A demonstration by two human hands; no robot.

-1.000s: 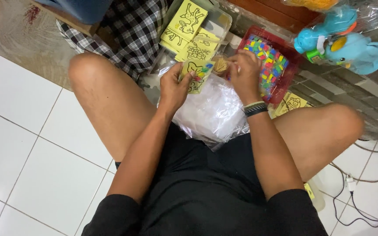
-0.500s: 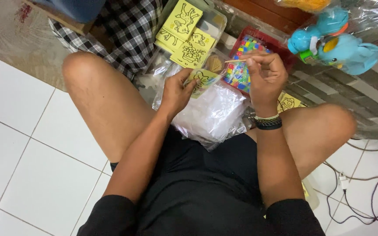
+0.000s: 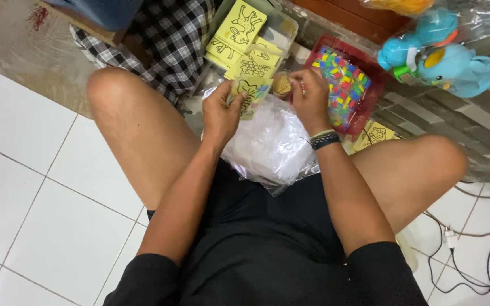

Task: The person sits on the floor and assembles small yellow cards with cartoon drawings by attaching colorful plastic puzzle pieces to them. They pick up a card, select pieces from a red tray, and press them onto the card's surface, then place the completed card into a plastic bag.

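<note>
I sit on the floor with both knees spread. My left hand [image 3: 222, 113] grips a small yellow card with a black line drawing [image 3: 249, 93], held above a crumpled clear plastic bag [image 3: 270, 144] in my lap. My right hand [image 3: 310, 96], with a dark wristband, is pinched shut near the card's right edge, beside a red tray of small coloured pieces [image 3: 344, 85]. What the right fingers pinch is too small to tell.
More yellow drawing cards [image 3: 239, 28] lie in a clear box ahead. A checked cloth [image 3: 160, 39] lies at the left. A blue plastic toy in wrapping [image 3: 443, 59] sits at the upper right. Cables [image 3: 472, 249] trail on the white tiles at the right.
My right hand dropped from a raised position over the tray back down beside the card. The left hand kept hold of the yellow card.
</note>
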